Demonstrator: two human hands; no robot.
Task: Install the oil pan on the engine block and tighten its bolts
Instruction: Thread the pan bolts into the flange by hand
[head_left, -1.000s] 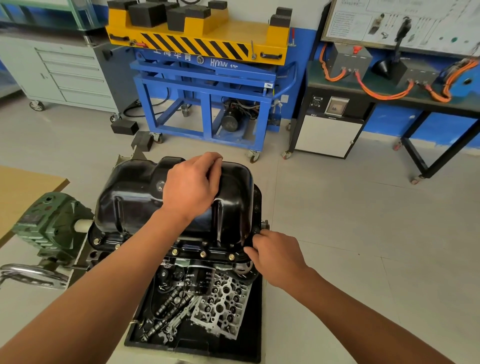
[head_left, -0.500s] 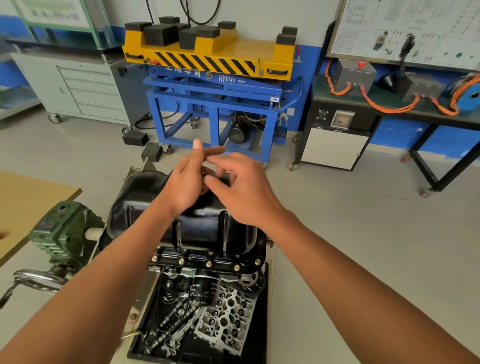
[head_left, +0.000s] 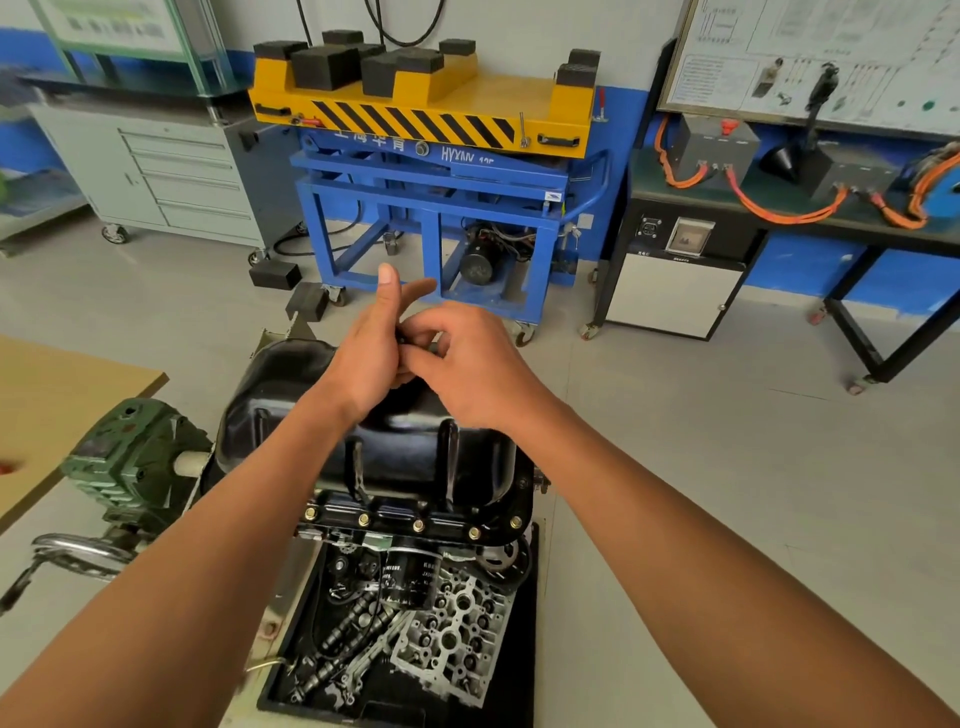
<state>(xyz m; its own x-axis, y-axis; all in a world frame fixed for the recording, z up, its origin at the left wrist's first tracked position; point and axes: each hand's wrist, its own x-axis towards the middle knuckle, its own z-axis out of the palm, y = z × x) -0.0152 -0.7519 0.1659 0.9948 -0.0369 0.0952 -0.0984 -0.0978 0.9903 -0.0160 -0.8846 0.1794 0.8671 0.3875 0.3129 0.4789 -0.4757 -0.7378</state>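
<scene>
Workshop floor, blue lift table (head_left: 441, 182) far behind; the oil pan (head_left: 395, 457) sits on the engine near centre, bolts (head_left: 418, 526) along its near flange. Above it the right hand (head_left: 467, 364) pinches a small dark piece (head_left: 401, 336), probably the next bolt, at the left hand (head_left: 371, 358), whose own grip I cannot tell

A yellow-topped blue lift cart (head_left: 441, 171) — grey drawer cabinet (head_left: 176, 176) to its left — stands beyond a green gearbox (head_left: 135, 457).
</scene>
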